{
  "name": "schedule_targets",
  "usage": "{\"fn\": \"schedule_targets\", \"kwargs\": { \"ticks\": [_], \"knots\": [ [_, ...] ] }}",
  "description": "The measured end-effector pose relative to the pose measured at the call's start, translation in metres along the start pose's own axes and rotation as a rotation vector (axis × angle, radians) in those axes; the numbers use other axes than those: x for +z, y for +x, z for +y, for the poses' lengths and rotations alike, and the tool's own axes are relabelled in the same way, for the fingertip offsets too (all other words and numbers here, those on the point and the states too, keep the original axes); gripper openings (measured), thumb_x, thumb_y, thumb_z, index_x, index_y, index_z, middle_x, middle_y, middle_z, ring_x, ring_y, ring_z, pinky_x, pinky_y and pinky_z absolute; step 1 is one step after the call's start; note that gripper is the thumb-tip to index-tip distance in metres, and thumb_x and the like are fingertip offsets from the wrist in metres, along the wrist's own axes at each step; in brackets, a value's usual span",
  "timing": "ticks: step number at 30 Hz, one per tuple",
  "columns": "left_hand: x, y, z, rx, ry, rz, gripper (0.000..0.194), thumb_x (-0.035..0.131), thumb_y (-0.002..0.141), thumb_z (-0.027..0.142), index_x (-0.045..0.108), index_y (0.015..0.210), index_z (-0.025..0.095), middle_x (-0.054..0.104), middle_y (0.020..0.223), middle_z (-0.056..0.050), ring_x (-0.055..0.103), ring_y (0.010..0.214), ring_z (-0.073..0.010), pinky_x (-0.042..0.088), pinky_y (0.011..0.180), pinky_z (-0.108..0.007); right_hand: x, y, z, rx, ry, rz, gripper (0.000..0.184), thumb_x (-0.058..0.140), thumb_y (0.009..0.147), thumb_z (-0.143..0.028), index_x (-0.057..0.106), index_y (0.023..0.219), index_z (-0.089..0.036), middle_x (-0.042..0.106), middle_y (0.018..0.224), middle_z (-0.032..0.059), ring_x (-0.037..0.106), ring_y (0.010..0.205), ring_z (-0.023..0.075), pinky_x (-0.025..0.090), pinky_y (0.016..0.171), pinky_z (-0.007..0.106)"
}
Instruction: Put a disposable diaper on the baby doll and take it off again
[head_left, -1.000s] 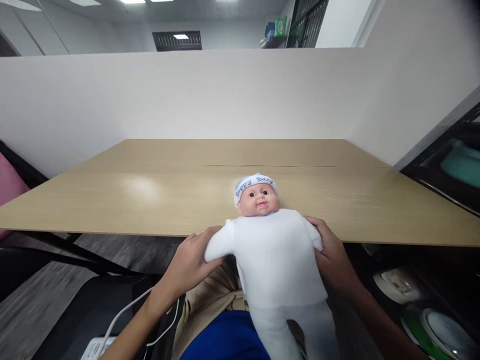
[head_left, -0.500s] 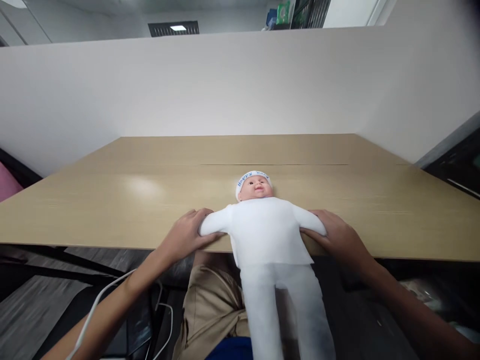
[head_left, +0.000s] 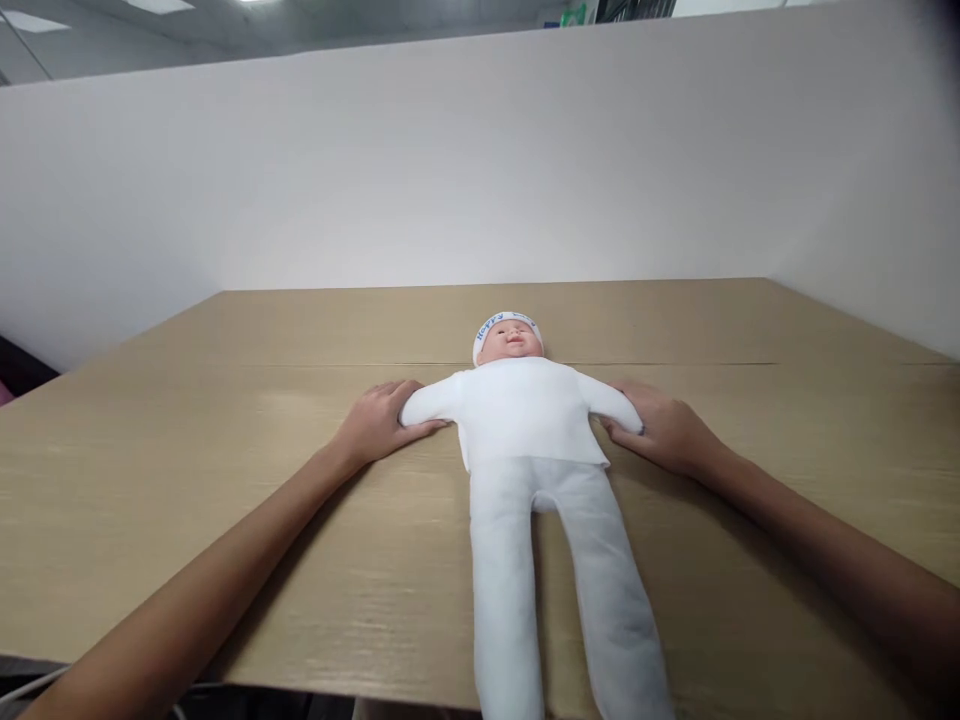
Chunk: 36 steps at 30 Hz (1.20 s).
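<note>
A baby doll in a white suit and a white cap with blue lettering lies face up on the light wooden table, head away from me, legs reaching past the near edge. My left hand grips the doll's arm on the left side. My right hand holds the doll's other arm, fingers curled around its end. Both of my forearms stretch across the tabletop.
White partition walls close off the table's far side and right side. A dark gap and a bit of pink show at the far left edge. A white cable peeks out at the bottom left corner.
The doll has moved away from me, from hanging over the table's near edge to lying almost fully on the tabletop. Both hands travelled with it, still on its arms.
</note>
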<state>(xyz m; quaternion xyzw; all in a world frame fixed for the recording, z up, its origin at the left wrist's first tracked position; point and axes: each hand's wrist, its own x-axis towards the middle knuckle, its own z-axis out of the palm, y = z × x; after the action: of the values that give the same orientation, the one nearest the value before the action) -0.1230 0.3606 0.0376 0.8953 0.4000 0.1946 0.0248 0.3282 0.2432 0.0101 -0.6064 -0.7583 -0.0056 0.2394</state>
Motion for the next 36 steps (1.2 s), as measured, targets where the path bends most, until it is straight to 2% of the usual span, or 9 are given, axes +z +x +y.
{"fn": "schedule_targets", "kwargs": {
  "ticks": [5,10,15,20,24,28,32,34,36],
  "knots": [
    [0.02,0.056,-0.042,0.048,0.04,0.129,0.071,0.063,0.095,0.082,0.065,0.132,0.021,0.079,0.122,-0.012,0.074,0.112,-0.0357,0.053,0.098,-0.046,0.011,0.049,0.03,0.002,-0.028,0.028,0.039,0.058,0.101,-0.052,0.071,0.125,-0.024,0.08,0.118,0.0095,0.075,0.101,0.0326,0.055,0.081,0.041],
    [0.032,0.097,-0.07,0.068,0.032,0.209,0.066,0.062,0.099,0.077,0.064,0.134,0.02,0.076,0.127,-0.013,0.069,0.116,-0.0334,0.052,0.102,-0.046,0.021,0.086,0.065,0.019,-0.034,0.101,0.058,0.058,0.1,-0.074,0.073,0.121,-0.022,0.078,0.113,0.0141,0.071,0.101,0.037,0.054,0.089,0.049],
    [0.039,0.106,-0.083,0.033,0.017,0.217,0.063,0.066,0.099,0.072,0.065,0.135,0.02,0.075,0.123,-0.012,0.066,0.11,-0.0313,0.051,0.098,-0.044,0.029,0.094,0.087,0.041,-0.007,0.093,0.066,0.051,0.104,-0.075,0.07,0.14,-0.023,0.077,0.121,0.0159,0.068,0.107,0.0387,0.052,0.097,0.054],
    [0.043,0.104,-0.088,0.009,0.016,0.213,0.06,0.072,0.097,0.068,0.068,0.133,0.02,0.074,0.119,-0.011,0.064,0.107,-0.0307,0.051,0.096,-0.043,0.038,0.093,0.104,0.094,0.033,0.097,0.078,0.052,0.103,-0.077,0.058,0.161,-0.026,0.071,0.142,0.0163,0.064,0.124,0.0419,0.048,0.11,0.059],
    [0.044,0.108,-0.087,-0.069,0.007,0.177,0.061,0.073,0.096,0.068,0.069,0.136,0.022,0.073,0.122,-0.012,0.062,0.112,-0.0327,0.049,0.101,-0.044,0.047,0.104,0.115,0.137,0.03,0.104,0.084,0.054,0.1,-0.078,0.056,0.164,-0.023,0.073,0.139,0.0167,0.064,0.124,0.0401,0.048,0.112,0.056],
    [0.045,0.103,-0.074,-0.158,0.003,0.206,0.06,0.076,0.095,0.06,0.067,0.141,0.022,0.07,0.132,-0.014,0.059,0.123,-0.0366,0.046,0.11,-0.05,0.053,0.106,0.103,0.25,-0.037,0.139,0.085,0.056,0.1,-0.071,0.055,0.164,-0.015,0.069,0.144,0.0217,0.059,0.133,0.042,0.045,0.116,0.056],
    [0.048,0.083,-0.042,-0.239,0.01,0.326,0.067,0.075,0.095,0.042,0.056,0.152,0.012,0.057,0.152,-0.025,0.048,0.14,-0.0449,0.042,0.117,-0.06,0.055,0.083,0.064,0.354,-0.109,0.269,0.099,0.067,0.094,-0.064,0.039,0.169,-0.006,0.051,0.162,0.029,0.043,0.15,0.046,0.039,0.122,0.061],
    [0.045,0.072,-0.017,-0.245,-0.007,0.376,0.063,0.069,0.095,0.029,0.054,0.153,0.009,0.055,0.154,-0.026,0.047,0.143,-0.0446,0.04,0.119,-0.06,0.05,0.066,0.036,0.319,-0.066,0.363,0.092,0.068,0.093,-0.053,0.041,0.166,-0.005,0.048,0.164,0.0303,0.04,0.152,0.0458,0.038,0.123,0.064],
    [0.036,0.061,0.016,-0.221,-0.037,0.413,0.057,0.061,0.094,0.018,0.056,0.15,0.01,0.058,0.152,-0.024,0.049,0.142,-0.0408,0.04,0.121,-0.057,0.04,0.047,0.004,0.255,0.004,0.444,0.075,0.063,0.094,-0.037,0.046,0.16,-0.008,0.053,0.159,0.0284,0.045,0.149,0.0435,0.039,0.122,0.066]
  ]
}}
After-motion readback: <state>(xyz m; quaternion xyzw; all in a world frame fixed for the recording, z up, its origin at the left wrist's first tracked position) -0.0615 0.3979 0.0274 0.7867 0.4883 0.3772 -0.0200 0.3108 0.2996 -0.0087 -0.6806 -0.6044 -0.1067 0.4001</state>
